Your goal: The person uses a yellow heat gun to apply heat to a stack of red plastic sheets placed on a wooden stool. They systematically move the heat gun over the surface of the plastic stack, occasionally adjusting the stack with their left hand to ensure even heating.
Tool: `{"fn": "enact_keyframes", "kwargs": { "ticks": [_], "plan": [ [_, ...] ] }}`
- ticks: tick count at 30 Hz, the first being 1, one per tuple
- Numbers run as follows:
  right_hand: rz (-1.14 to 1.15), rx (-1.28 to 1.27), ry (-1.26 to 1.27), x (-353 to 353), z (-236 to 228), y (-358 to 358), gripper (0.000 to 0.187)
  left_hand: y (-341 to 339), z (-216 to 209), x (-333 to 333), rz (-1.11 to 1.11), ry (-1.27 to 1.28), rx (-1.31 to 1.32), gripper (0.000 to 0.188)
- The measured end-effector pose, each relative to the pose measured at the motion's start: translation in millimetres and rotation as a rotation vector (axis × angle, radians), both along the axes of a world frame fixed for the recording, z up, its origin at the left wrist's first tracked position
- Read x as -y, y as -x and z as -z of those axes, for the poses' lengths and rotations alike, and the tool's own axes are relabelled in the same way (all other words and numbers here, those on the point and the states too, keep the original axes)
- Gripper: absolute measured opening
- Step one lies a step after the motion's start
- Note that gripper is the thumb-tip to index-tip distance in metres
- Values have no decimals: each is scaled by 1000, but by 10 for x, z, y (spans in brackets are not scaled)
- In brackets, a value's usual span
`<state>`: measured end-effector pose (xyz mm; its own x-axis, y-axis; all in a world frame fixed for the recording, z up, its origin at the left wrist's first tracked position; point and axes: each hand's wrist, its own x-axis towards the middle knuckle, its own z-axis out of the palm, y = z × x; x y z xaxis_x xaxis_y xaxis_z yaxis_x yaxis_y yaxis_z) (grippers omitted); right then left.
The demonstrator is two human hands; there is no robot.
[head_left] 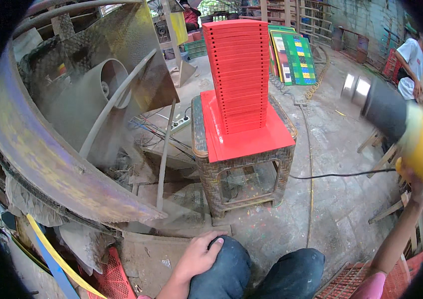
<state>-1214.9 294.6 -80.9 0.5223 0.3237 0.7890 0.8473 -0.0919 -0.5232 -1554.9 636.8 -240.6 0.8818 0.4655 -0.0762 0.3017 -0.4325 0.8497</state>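
Note:
In my right hand (415, 185), raised at the far right, is a yellow and black heat gun (418, 134) with a silver nozzle pointing toward the upper left. Its lower part and some of my fingers are hidden or at the dark rim. My left hand (204, 254) lies over my left knee, fingers loosely laid on the dark trousers, holding nothing. Ahead of my knees, a tall stack of red plates (239, 74) rises from a flat red sheet (271, 142). Both rest on a brown woven-pattern stool (204, 179). The heat gun is apart from the stack.
A dusty machine guard (72, 164) with a bent rod fills the left side. A black cable (341, 175) crosses the floor toward the heat gun. A power strip (180, 124) lies behind the stool. Colored panels (296, 57) lean at the back. Another person (411, 62) sits far right.

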Motion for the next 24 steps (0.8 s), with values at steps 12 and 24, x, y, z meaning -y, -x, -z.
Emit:
{"fn": "enact_keyframes", "kwargs": {
  "ticks": [12,24],
  "plan": [
    [62,37,110,333,252,-194,42,59,0,9,27,21,7,33],
    [-31,-239,165,449,522,-642,41,-40,-29,90,-2,-31,-1,31]
  ]
}}
